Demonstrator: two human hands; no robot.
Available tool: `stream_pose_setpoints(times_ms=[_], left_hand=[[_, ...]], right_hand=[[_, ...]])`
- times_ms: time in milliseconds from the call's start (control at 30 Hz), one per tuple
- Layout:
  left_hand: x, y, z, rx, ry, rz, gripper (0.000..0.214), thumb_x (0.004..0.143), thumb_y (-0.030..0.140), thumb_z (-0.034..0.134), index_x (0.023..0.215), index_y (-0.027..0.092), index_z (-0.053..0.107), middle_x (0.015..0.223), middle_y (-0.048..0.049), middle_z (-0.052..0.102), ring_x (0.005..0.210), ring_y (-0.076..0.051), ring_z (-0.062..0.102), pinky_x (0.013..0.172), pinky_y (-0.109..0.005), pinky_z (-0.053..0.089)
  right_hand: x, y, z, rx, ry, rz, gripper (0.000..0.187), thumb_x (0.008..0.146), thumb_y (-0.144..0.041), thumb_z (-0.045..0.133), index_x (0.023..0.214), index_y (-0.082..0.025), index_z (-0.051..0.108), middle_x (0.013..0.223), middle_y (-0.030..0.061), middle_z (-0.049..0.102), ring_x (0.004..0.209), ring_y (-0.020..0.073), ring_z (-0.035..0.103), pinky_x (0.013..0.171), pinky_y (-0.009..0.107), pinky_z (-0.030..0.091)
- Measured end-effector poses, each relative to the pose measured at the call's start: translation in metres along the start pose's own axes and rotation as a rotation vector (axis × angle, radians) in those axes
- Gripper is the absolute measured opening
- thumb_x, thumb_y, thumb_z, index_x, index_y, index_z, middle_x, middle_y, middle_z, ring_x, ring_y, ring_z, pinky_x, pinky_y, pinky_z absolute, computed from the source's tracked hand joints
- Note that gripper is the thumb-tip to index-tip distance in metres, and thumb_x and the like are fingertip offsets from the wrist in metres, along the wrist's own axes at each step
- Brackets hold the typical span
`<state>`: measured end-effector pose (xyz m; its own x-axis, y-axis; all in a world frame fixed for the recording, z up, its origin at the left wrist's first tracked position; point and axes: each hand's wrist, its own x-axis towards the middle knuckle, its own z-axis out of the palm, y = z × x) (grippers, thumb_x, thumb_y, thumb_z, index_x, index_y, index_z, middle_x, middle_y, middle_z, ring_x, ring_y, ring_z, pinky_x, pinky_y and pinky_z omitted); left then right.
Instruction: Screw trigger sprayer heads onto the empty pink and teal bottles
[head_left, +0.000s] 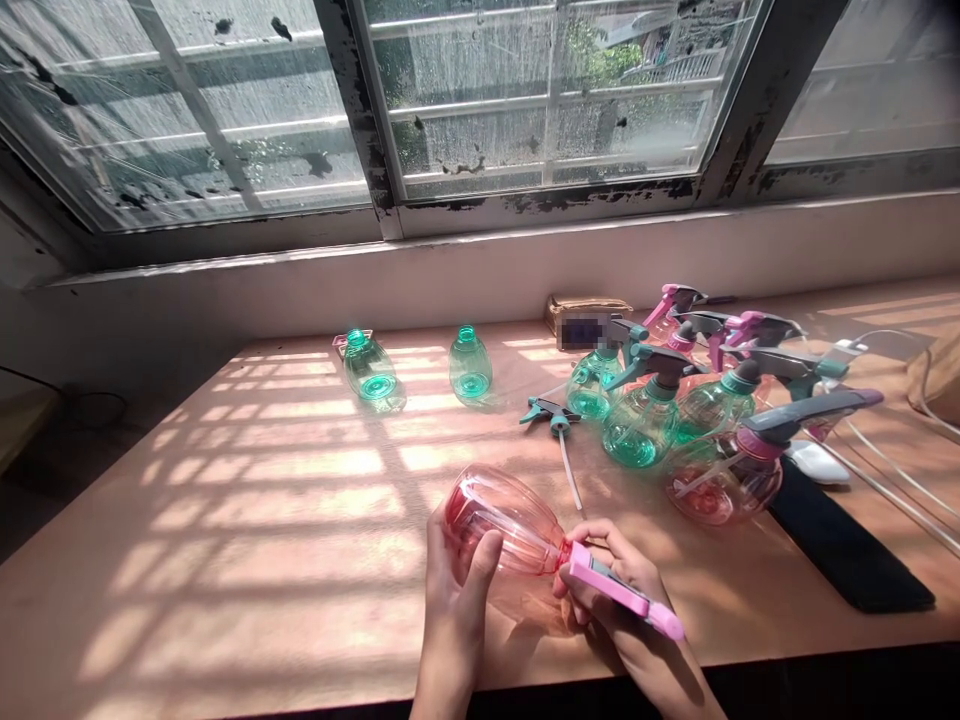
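Note:
A clear pink spray bottle (510, 520) lies tilted above the near part of the table, its neck pointing right. My left hand (461, 590) is wrapped round the bottle's wide base, thumb on the near side. At the neck, my right hand (619, 575) closes its fingers on the pink spray head (626, 595), which sits at the bottle's mouth. Whether the thread is engaged is hidden by the fingers. Just beyond lies a loose teal spray head (559, 420) with its white dip tube stretching toward me.
Two green bottles without heads, one (367, 368) at the back left and another (470, 365) beside it, stand upright. Several assembled green and pink sprayers (641, 425) crowd the right. A black phone (847, 540), white cables and a small box (589, 315) also lie there.

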<state>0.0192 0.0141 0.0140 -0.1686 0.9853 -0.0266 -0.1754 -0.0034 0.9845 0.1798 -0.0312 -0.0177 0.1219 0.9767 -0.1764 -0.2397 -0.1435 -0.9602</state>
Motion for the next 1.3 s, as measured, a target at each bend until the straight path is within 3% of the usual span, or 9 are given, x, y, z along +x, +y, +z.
stream_pose_setpoints(times_ms=[167,700,967,1167,1300], left_hand=[[0.002,-0.003,0.0,-0.016,0.001,-0.011,0.057,0.083,0.051,0.082,0.131,0.025,0.066,0.13,-0.0085,0.075,0.126,-0.03,0.069,0.107,-0.04,0.053],[0.002,-0.003,0.0,-0.012,0.018,-0.079,0.062,0.078,0.051,0.086,0.131,0.025,0.066,0.124,-0.0073,0.078,0.117,-0.03,0.074,0.099,-0.036,0.058],[0.001,0.0,-0.002,-0.058,0.0,-0.085,0.062,0.073,0.044,0.091,0.129,0.027,0.068,0.123,-0.0056,0.079,0.115,-0.029,0.075,0.102,-0.037,0.059],[0.002,-0.002,-0.006,-0.063,-0.056,-0.062,0.064,0.07,0.048,0.093,0.125,0.025,0.069,0.123,-0.0085,0.078,0.119,-0.031,0.073,0.103,-0.04,0.058],[0.001,-0.007,-0.003,-0.059,-0.051,-0.013,0.062,0.075,0.051,0.089,0.127,0.025,0.067,0.127,-0.0105,0.076,0.12,-0.032,0.072,0.104,-0.042,0.057]], right_hand=[[0.0,0.001,-0.001,0.006,0.003,0.013,0.063,0.069,-0.07,0.089,0.104,-0.025,0.062,0.072,0.0028,0.073,0.059,0.0207,0.067,0.049,0.026,0.049],[-0.006,-0.005,-0.003,-0.052,-0.002,-0.008,0.047,0.08,-0.052,0.088,0.107,-0.028,0.059,0.077,0.0009,0.074,0.065,0.0219,0.067,0.062,0.032,0.055],[-0.007,-0.008,-0.006,-0.05,-0.058,-0.018,0.045,0.089,-0.059,0.079,0.109,-0.026,0.056,0.078,0.0021,0.075,0.063,0.0174,0.065,0.055,0.025,0.046],[-0.013,-0.016,-0.002,0.017,-0.046,0.045,0.042,0.093,-0.06,0.075,0.11,-0.027,0.053,0.064,-0.0071,0.061,0.05,0.0109,0.048,0.045,0.02,0.032],[-0.01,-0.012,0.0,0.058,-0.024,0.032,0.045,0.09,-0.061,0.078,0.106,-0.027,0.054,0.064,-0.0071,0.062,0.047,0.0092,0.047,0.043,0.018,0.032]])
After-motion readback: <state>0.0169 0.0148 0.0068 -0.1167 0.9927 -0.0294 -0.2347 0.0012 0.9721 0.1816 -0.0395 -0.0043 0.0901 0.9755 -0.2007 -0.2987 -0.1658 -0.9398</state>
